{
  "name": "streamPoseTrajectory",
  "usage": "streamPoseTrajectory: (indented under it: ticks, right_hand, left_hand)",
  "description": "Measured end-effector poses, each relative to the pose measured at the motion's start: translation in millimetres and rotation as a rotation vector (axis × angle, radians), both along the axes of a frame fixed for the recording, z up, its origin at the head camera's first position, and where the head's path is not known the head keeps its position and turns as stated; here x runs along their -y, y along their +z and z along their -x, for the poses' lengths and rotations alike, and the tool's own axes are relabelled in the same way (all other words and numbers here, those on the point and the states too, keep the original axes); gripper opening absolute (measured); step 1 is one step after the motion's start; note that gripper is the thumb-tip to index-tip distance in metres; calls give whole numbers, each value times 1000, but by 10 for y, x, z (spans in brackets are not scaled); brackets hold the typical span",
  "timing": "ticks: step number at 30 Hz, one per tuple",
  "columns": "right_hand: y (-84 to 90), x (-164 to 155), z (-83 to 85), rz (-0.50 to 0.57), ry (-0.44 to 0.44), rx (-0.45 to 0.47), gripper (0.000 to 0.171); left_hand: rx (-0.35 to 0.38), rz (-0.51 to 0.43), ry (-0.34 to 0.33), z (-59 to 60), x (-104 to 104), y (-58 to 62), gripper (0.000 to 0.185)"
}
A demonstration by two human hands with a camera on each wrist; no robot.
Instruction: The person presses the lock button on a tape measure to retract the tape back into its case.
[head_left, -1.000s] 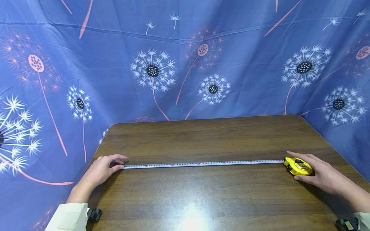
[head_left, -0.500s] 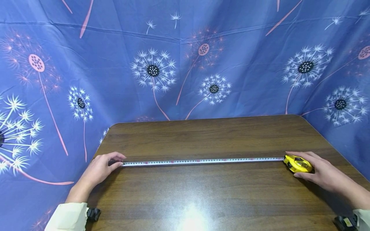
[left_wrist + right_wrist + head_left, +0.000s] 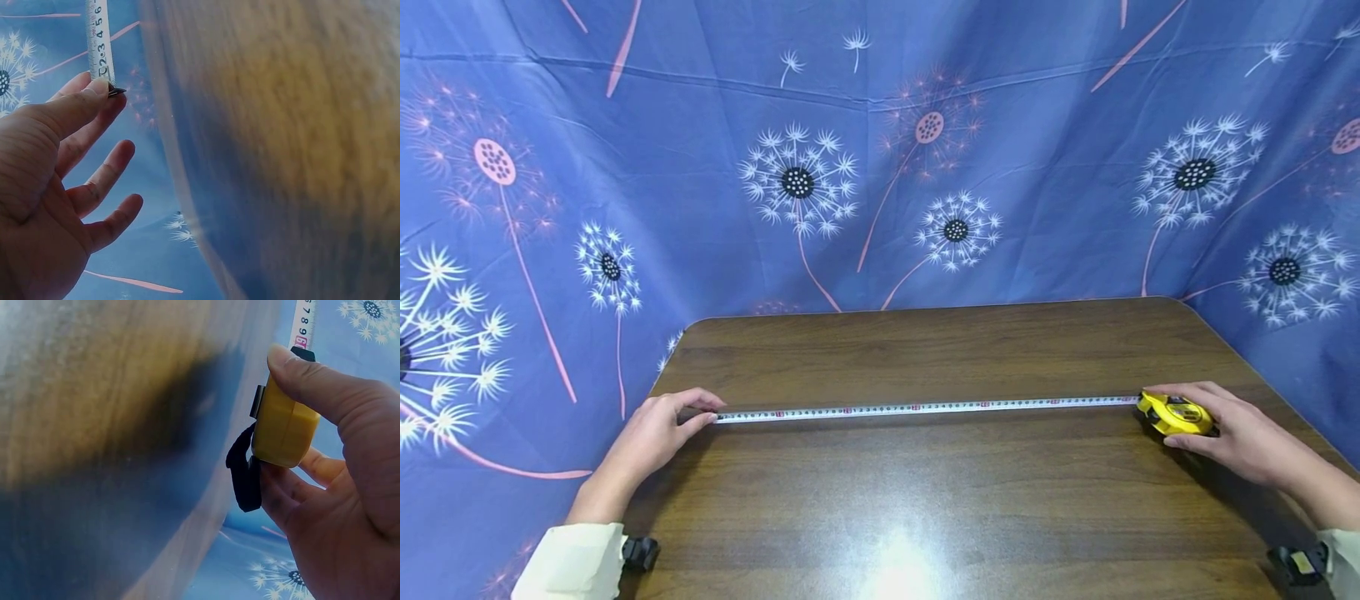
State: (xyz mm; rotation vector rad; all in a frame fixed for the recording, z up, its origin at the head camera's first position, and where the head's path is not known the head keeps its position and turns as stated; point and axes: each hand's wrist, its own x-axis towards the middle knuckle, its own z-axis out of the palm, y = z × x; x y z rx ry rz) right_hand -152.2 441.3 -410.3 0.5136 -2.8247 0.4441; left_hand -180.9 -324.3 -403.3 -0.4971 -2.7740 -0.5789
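Note:
A yellow and black tape measure (image 3: 1178, 414) is in my right hand (image 3: 1255, 437), thumb on the near side and fingers on the far side of the case. Its white blade (image 3: 917, 408) is drawn out straight across the table to the left. The left hand (image 3: 651, 433) pinches the blade's end between thumb and forefinger, just behind the dark metal hook (image 3: 116, 92); its other fingers spread loosely. In the right wrist view the case (image 3: 284, 428) is seen edge-on, with a black strap (image 3: 245, 478) hanging from it and a belt clip on its side.
A brown wooden table (image 3: 925, 350) with rounded far corners lies under both hands. Blue cloth (image 3: 865, 183) with a dandelion print hangs behind it and along both sides. Light glares off the near part of the tabletop.
Both hands have shifted a little away from the body, carrying the stretched tape measure toward the table's far edge. The blade's drawn-out length looks the same.

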Motion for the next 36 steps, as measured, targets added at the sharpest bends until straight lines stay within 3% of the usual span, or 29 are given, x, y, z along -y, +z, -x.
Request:
streamPoseTrajectory:
  ticks: [17, 36]
  right_hand:
    - [202, 3, 127, 50, 68, -12, 72]
    - [448, -34, 181, 29, 65, -11, 72]
  left_hand:
    - [-137, -14, -16, -23, 35, 112, 20]
    - [-138, -57, -19, 123, -2, 360, 15]
